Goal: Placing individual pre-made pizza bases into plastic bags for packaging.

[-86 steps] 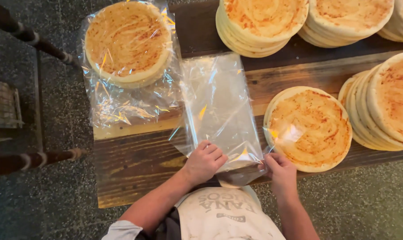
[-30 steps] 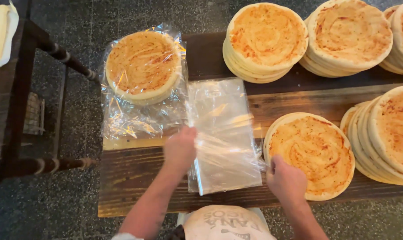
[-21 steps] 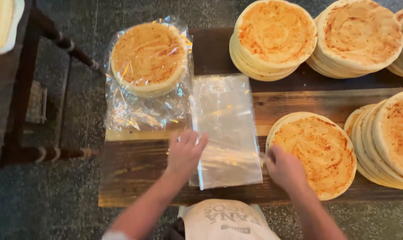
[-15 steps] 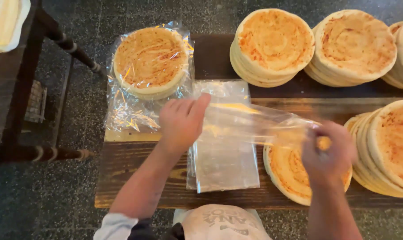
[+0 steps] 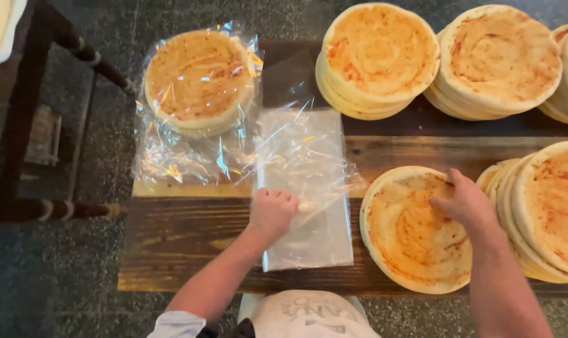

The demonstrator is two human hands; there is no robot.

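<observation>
Across the wooden desk (image 5: 190, 244): round tan flatbread stacks along the far and right edges, one wrapped stack in a crinkled clear bag (image 5: 196, 94) at far left. Nearer, a flat clear plastic bag (image 5: 306, 188) pinned under the left hand (image 5: 273, 211), grip curled together on its edge. Right hand (image 5: 465, 203) spread apart, fingertips on the top flatbread (image 5: 412, 241) just right of that bag.

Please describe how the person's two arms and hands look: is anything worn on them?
Both hands, left hand and right hand, are bare: no gloves, rings or watch visible. The left arm has a white sleeve pushed up near the elbow; the right forearm shows no sleeve.
</observation>
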